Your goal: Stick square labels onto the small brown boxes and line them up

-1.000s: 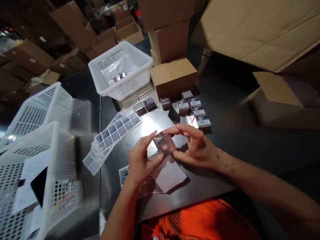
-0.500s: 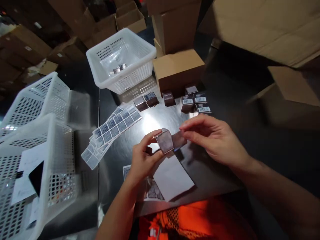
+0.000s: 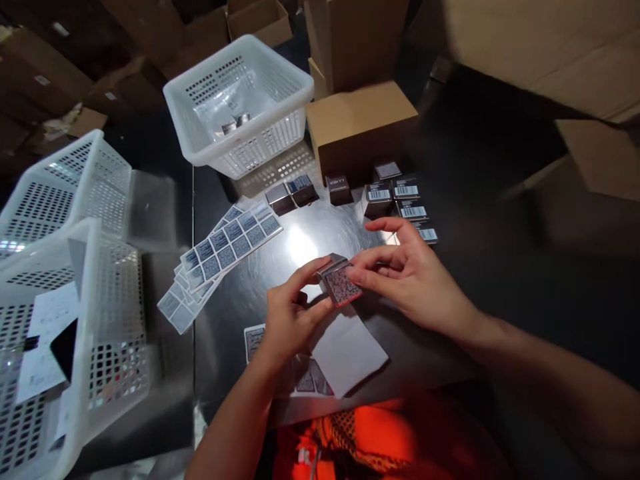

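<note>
Over the shiny middle of the metal surface, a small dark box is lifted in the left hand. This hand pinches it between the thumb below and the forefinger above, I think so that the face with the patterned square is free for the other hand. The right hand has its thumb and one finger closed on the edge of that square, while another finger is raised away, perhaps not to disturb it. Whether the square is stuck down, I cannot tell.

Just under the hands lies a white paper, partly covering a printed sheet. To the left, label sheets are fanned in an overlapping pile, probably to be within easy reach. Farther off, several barcoded boxes stand grouped with their labels upward, maybe for easy checking. Behind them are a cardboard carton and a white basket holding a few small pieces.
</note>
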A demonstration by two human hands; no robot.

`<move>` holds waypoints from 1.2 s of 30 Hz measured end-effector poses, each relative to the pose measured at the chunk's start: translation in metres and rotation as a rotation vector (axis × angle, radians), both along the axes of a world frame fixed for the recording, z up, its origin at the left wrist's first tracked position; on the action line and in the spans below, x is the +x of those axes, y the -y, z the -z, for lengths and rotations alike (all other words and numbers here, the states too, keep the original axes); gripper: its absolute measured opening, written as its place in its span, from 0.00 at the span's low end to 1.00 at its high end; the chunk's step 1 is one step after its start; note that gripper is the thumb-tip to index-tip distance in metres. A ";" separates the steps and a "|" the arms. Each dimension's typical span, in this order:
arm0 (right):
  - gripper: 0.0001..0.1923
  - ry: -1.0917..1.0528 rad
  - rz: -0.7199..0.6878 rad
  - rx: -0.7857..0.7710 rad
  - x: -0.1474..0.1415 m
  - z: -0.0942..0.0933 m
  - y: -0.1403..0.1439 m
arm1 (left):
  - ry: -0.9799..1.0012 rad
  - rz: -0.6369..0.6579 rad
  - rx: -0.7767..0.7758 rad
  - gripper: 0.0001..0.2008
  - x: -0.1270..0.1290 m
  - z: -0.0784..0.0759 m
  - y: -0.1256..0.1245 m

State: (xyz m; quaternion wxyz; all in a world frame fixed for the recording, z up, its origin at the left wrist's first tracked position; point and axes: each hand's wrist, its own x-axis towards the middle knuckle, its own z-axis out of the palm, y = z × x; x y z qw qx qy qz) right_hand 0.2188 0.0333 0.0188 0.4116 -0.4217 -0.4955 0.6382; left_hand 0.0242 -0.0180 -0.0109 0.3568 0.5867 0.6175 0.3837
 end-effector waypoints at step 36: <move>0.40 0.027 -0.346 0.023 0.012 0.009 -0.013 | 0.083 0.020 0.046 0.25 0.001 0.004 0.013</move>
